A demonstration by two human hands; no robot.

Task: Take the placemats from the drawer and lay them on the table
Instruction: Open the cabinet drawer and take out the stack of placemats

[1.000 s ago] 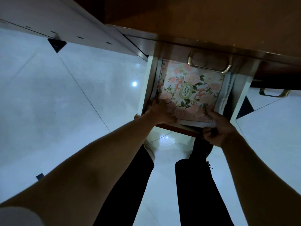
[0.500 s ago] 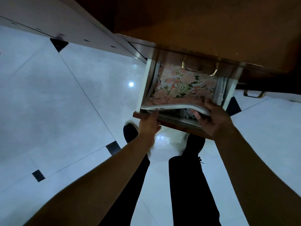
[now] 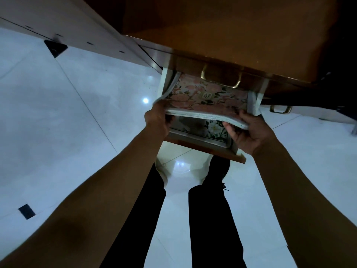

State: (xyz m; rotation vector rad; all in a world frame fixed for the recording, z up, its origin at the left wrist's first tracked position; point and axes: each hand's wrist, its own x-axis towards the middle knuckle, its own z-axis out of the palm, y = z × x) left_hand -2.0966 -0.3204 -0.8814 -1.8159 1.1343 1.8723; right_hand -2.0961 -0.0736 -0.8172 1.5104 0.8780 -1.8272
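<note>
The placemats point(image 3: 204, 97), a stack with a pink floral print on top and pale grey edges, sit partly inside the open drawer point(image 3: 201, 145). The stack's near edge is raised above the drawer's front rim and sags in a shallow curve between the two hands, while its far edge lies down inside the drawer, under a brass handle point(image 3: 220, 79). Its left side curls up against the drawer's white side wall.

The left hand point(image 3: 157, 120) grips the near left corner, back of the hand towards the camera and fingers curled round the edge. The right hand point(image 3: 245, 134) pinches the near right corner, thumb lying on top and fingers tucked beneath the stack. Both forearms are bare and reach forward and down from the lower corners of the view, nearly straight at the elbow.

Under the lifted edge, another flowered sheet point(image 3: 216, 128) shows on the drawer's bottom. Above the drawer runs a brown wooden worktop point(image 3: 231, 26), and a second brass handle point(image 3: 280, 109) shows to the right. Below the hands stand the person's legs in black trousers point(image 3: 210, 219) with a dark shoe point(image 3: 218, 169) on the glossy white tiled floor point(image 3: 58, 113).
</note>
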